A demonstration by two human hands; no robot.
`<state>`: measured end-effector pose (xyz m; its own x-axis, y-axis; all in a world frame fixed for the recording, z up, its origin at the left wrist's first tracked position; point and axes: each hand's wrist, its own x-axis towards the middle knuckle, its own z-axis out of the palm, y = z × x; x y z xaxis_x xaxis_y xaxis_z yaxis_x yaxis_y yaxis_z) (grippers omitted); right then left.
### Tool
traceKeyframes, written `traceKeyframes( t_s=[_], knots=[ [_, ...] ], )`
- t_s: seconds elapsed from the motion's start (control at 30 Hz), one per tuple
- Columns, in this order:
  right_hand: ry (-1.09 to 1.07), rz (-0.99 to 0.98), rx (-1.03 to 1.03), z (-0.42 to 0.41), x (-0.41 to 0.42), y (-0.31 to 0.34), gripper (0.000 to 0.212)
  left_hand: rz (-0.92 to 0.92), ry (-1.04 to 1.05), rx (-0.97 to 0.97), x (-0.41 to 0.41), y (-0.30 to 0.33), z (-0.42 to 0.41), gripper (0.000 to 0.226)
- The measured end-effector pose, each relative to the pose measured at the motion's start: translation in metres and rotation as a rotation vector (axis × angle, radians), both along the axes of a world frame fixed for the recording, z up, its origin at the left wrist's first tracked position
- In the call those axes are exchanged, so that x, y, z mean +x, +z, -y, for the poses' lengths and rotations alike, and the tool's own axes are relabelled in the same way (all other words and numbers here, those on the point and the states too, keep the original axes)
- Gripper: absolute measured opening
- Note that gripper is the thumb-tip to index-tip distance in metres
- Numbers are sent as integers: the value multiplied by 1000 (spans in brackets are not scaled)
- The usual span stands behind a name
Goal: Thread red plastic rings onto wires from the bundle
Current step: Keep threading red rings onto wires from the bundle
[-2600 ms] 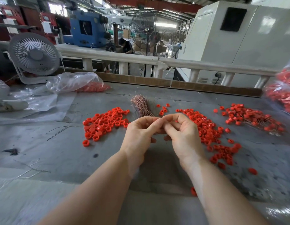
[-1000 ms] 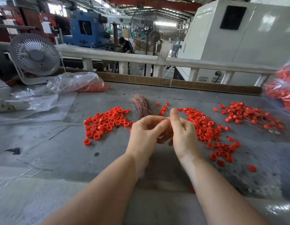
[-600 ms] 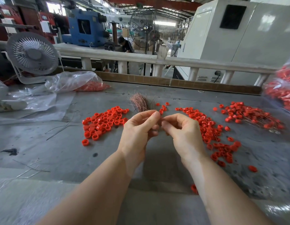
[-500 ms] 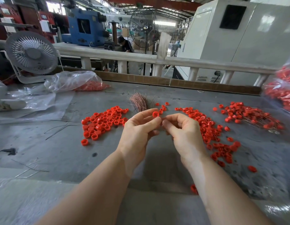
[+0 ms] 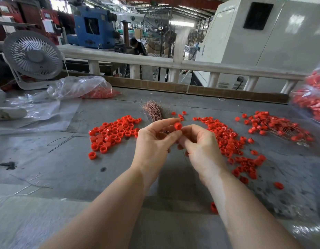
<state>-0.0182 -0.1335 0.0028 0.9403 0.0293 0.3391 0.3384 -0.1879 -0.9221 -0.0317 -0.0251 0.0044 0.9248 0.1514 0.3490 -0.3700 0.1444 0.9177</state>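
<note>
Hiding wire, hands point(image 5: 175, 142) pinch red ring point(image 5: 177, 126).

- Two bare forearms reach in from the bottom edge, no sleeves in view
- The left hand point(image 5: 153, 144) wears no glove, ring or watch
- The right hand point(image 5: 200, 150) is likewise ungloved, its wrist without strap or band
- Fingernails look short and unpainted

A round white plastic desk fan point(image 5: 32, 57) is standing at the far left of the grey worktable point(image 5: 65, 168), beside crumpled clear plastic sheeting point(image 5: 39, 112). Beyond the white railing point(image 5: 155, 61), a blue machine point(image 5: 94, 27), a black pedestal fan point(image 5: 158, 27) and a large pale-grey cabinet point(image 5: 263, 42) are standing.
</note>
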Motion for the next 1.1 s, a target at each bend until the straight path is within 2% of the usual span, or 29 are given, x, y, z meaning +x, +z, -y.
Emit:
traceKeyframes(
  t_s=[0.13,0.33,0.5,0.8,0.97,1.1],
  knots=[
    [17,11,-7,0,-1,1,25,17,7,28,0,0,1,34],
    [6,-11,1,0,0,1,14,-15,10,-37,0,-2,-1,30],
    [6,-37,27,1,0,2,14,-51,30,-66,1,-3,-2,23],
    [-227,-49,91,12,6,2,18,-260,62,-131,5,-5,-4,7],
    [-190,-33,4,8,4,2,21,-266,71,-76,5,-7,-4,13],
    [-72,-92,63,6,2,3,11,-211,41,-1,3,-8,-2,19]
  ],
)
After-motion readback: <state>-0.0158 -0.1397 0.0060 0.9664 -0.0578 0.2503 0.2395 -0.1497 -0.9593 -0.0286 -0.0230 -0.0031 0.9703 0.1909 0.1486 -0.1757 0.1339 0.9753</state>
